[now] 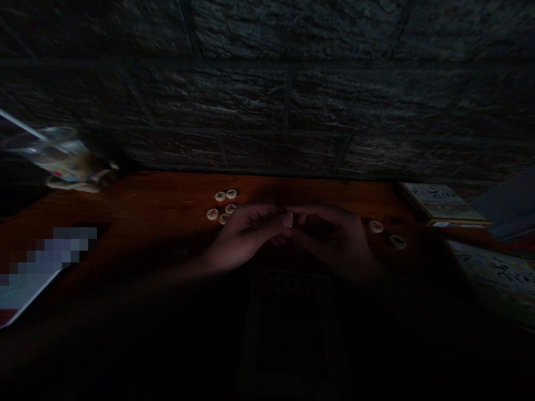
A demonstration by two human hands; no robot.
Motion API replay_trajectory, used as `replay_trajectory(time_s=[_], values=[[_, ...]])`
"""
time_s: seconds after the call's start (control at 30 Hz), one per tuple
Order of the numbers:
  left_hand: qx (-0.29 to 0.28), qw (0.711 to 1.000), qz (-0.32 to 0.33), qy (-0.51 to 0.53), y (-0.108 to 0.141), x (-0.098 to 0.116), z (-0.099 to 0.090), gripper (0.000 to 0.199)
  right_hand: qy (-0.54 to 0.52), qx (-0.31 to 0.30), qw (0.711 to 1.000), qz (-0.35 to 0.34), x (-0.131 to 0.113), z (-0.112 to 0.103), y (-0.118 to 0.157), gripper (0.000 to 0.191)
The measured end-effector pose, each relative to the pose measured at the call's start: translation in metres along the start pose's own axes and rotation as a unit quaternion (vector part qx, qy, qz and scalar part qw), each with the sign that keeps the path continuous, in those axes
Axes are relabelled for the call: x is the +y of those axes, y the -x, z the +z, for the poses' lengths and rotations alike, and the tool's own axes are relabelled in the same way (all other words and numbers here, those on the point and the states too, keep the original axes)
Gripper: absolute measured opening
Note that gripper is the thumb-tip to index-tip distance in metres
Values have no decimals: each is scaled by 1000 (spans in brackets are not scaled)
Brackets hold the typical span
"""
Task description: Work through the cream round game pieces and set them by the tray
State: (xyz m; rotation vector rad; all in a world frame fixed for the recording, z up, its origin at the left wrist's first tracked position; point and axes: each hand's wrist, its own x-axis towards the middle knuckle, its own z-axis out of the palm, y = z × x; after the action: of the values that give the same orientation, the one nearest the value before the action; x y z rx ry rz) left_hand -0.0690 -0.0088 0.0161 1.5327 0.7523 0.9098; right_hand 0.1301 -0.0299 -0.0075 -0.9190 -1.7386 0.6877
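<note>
My left hand and my right hand meet over the wooden table, fingers closed together. Between their fingertips shows the pale edge of a Chinese chess piece, mostly hidden by my left thumb. Several round pieces lie just beyond and left of my left hand, among them a red-marked piece and a black-marked piece. To the right of my right hand rest another red-marked piece and a dark-marked piece. Below my hands a box is dimly visible, with round pieces along its far end.
At the far left stands a clear plastic cup with a straw. A pale flat item, partly blurred, lies nearer on the left. Two flat boxes with printed lids sit on the right. Behind the wooden table rises a dark brick wall.
</note>
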Motion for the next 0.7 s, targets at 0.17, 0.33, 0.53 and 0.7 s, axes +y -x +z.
replay_trajectory(time_s=[0.17, 0.33, 0.53, 0.7], values=[[-4, 1000, -1, 1, 0, 0, -1, 18, -6, -7, 1000, 0, 0, 0, -1, 38], [-7, 1000, 2, 3, 1, 0, -1, 19, 10, -6, 1000, 1, -3, 0, -1, 26], [1, 1000, 7, -11, 1, 0, 0, 24, 6, 0, 1000, 0, 0, -1, 1, 32], [-2, 1000, 1, -3, 0, -1, -1, 20, 1, -9, 1000, -3, -3, -2, -1, 37]])
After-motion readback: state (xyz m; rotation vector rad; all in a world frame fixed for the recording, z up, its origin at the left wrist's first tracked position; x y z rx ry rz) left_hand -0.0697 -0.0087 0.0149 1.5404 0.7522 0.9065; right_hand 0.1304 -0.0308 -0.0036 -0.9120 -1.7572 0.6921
